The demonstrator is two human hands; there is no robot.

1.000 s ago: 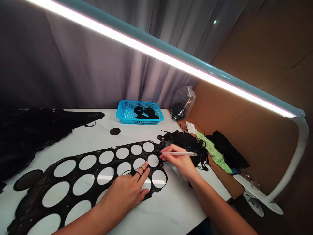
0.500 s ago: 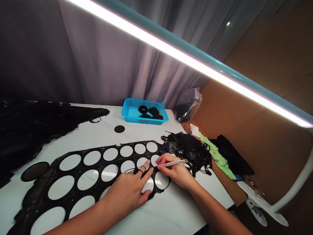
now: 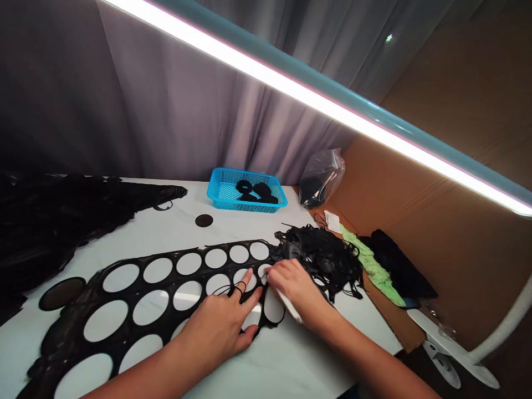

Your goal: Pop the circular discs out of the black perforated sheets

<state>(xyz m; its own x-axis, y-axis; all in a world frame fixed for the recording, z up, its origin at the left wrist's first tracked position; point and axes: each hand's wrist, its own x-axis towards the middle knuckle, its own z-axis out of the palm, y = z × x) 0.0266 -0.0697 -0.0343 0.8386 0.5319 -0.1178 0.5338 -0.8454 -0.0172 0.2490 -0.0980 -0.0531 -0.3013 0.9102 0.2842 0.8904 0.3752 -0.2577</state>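
Observation:
A thin black sheet (image 3: 128,302) with rows of round holes lies across the white table (image 3: 266,366). My left hand (image 3: 226,321) rests spread on the sheet's right part, a dark loop around one finger. Just right of it, my right hand (image 3: 293,285) is closed around a slim white tool (image 3: 291,310), whose handle slants down toward the wrist. Its fingertips are at the rim of a hole, and the tool's tip is hidden. A tangle of black strips (image 3: 322,252) lies beyond my right hand.
A blue basket (image 3: 216,200) with black pieces stands at the back. One dark disc (image 3: 204,220) lies before it, another (image 3: 62,293) at the left. Black material (image 3: 54,221) covers the far left. A clear bag (image 3: 322,180), green fabric (image 3: 376,266) and a lamp base (image 3: 453,349) are at the right.
My right hand has turned, and the white tool has swung from pointing rightward to slanting down toward me. The sheet's edge near it has shifted slightly. My left hand stays in place.

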